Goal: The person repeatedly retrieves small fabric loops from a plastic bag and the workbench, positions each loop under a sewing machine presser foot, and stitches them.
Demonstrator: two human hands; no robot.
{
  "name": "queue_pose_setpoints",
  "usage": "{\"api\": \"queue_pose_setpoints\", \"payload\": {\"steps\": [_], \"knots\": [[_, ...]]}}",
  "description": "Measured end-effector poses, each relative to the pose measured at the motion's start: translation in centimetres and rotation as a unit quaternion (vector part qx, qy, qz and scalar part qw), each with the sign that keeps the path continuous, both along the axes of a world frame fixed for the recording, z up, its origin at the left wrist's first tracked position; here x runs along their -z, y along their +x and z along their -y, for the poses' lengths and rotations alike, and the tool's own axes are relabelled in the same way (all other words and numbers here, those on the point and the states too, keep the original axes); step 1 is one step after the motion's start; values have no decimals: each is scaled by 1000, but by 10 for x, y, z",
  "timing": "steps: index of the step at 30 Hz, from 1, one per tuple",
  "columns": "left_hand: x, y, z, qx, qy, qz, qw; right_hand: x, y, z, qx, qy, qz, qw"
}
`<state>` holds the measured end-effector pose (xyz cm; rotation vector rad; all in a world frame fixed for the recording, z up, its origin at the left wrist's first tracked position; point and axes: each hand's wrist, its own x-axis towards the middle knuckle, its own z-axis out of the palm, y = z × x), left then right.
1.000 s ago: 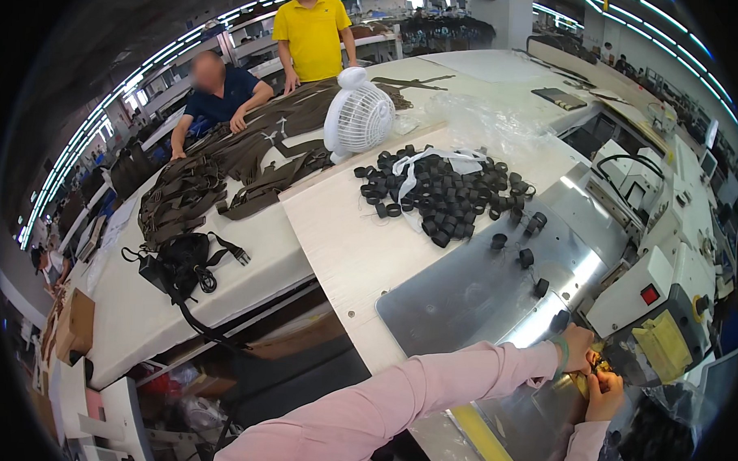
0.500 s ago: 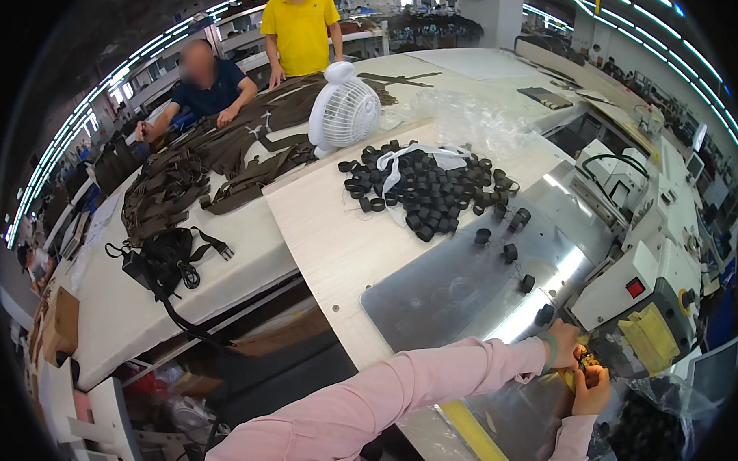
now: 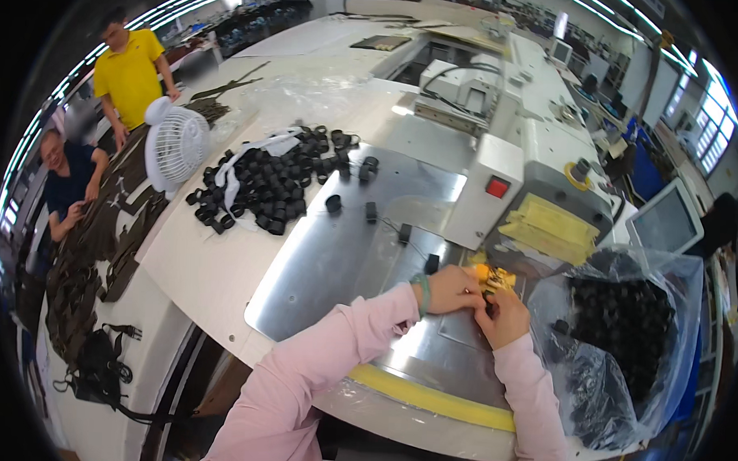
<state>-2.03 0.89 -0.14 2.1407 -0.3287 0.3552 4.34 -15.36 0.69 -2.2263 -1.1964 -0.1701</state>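
My left hand (image 3: pixel 451 290), with a green band at its wrist, reaches over the metal plate (image 3: pixel 335 270) to the head of a sewing machine (image 3: pixel 541 180). My right hand (image 3: pixel 506 318) meets it there from the near side. The fingers of both are pinched together around a small black piece (image 3: pixel 489 296), mostly hidden by the fingertips. Just beyond them is a lit orange-yellow part (image 3: pixel 497 276) under the machine head. A rolled black strap loop (image 3: pixel 433 264) lies right beside my left hand, and several more trail away from it, some linked by thread.
A heap of black loops (image 3: pixel 273 186) with a white strip lies at the far left of the plate. A clear plastic bag (image 3: pixel 675 322) of black pieces is on the right. Beyond stand a white fan (image 3: pixel 177 146) and two people beside brown straps (image 3: pixel 101 229).
My view has swung to the right, so the machine and hands now sit nearer the middle. Both hands stay together at the machine head, fingers still pinched.
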Motion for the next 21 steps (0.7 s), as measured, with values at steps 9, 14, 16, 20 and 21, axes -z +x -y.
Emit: {"api": "queue_pose_setpoints", "payload": {"steps": [9, 14, 16, 20, 21], "knots": [[-14, 9, -3, 5, 240, -40, 970, -7, 12, 25, -121, 26, -44, 991], [-1, 19, 12, -168, 10, -100, 981, 6, 47, 15, -121, 69, 39, 990], [5, 25, 14, -223, 35, -74, 971, 7, 47, 8, -66, 37, 24, 997], [6, 29, 13, -238, 19, -94, 967, 16, 45, 6, -12, 102, -6, 995], [9, 29, 12, -241, 24, -83, 967, 13, 46, 6, -10, 102, -74, 992]]}}
